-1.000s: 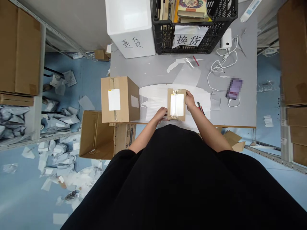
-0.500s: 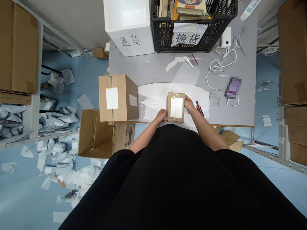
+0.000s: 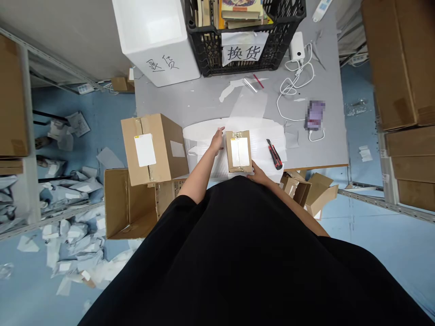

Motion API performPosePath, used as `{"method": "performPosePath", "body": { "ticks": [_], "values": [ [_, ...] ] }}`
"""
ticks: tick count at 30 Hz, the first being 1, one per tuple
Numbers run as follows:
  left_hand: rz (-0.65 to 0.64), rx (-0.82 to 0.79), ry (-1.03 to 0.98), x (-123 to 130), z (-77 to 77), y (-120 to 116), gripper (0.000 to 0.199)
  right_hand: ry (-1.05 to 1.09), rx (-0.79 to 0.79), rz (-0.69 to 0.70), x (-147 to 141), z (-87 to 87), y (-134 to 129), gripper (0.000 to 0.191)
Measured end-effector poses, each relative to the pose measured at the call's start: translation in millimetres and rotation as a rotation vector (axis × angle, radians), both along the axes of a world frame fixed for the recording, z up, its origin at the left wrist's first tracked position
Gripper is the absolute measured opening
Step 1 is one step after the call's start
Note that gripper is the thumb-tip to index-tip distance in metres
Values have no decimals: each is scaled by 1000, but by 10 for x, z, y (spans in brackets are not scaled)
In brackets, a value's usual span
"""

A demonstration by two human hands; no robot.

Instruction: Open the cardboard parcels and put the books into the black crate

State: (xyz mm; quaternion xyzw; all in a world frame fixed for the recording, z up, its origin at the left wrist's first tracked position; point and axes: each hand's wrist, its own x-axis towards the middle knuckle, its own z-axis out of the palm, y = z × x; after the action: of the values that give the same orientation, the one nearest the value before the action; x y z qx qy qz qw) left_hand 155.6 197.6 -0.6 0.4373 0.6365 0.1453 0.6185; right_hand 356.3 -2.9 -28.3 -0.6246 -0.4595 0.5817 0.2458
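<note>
A small cardboard box (image 3: 239,153) with a white label and clear tape lies on white foam sheeting (image 3: 217,170) at the table's front edge. My left hand (image 3: 216,141) is just left of the box, its fingers stretched out and a small gap showing between them and the cardboard. At the box's lower right corner, my right hand (image 3: 257,174) grips the edge; part of its fingers is hidden beside and under the box. A red and black utility knife (image 3: 274,155) rests on the sheeting to the right, touched by neither hand.
A larger taped carton (image 3: 175,147) stands on the left of the table, above an open carton (image 3: 115,203). At the back are a white bin (image 3: 163,59) and a black crate (image 3: 244,50) of books. A phone (image 3: 314,115) with a white cable lies at right.
My left hand has let go of the box's lower left and moved up along its side, fingers opening. My right hand has slid down to the lower right corner. The view has shifted.
</note>
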Motion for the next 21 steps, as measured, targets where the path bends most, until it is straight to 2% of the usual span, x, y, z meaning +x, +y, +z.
{"method": "performPosePath", "body": {
  "ticks": [4, 7, 10, 13, 15, 18, 21],
  "values": [
    [-8, -106, -132, 143, 16, 53, 77, -35, -20, -108, -117, 90, 71, 67],
    [53, -181, -189, 145, -3, -9, 66, -39, 9, -210, -75, 47, 91, 56],
    [174, -210, -246, 28, 27, -139, 48, -17, 10, -399, 29, -2, 183, 53],
    [313, -201, -313, -115, 97, -357, 38, 73, 21, -557, 134, 32, 413, 53],
    [422, -186, -363, -166, 142, -529, 34, 113, 43, -615, 194, 95, 620, 50],
    [596, -195, -428, -157, 190, -754, 27, 103, 69, -631, 269, 185, 944, 43],
    [696, -229, -461, -108, 208, -896, 19, 91, 62, -592, 326, 212, 1213, 37]
  ]
}}
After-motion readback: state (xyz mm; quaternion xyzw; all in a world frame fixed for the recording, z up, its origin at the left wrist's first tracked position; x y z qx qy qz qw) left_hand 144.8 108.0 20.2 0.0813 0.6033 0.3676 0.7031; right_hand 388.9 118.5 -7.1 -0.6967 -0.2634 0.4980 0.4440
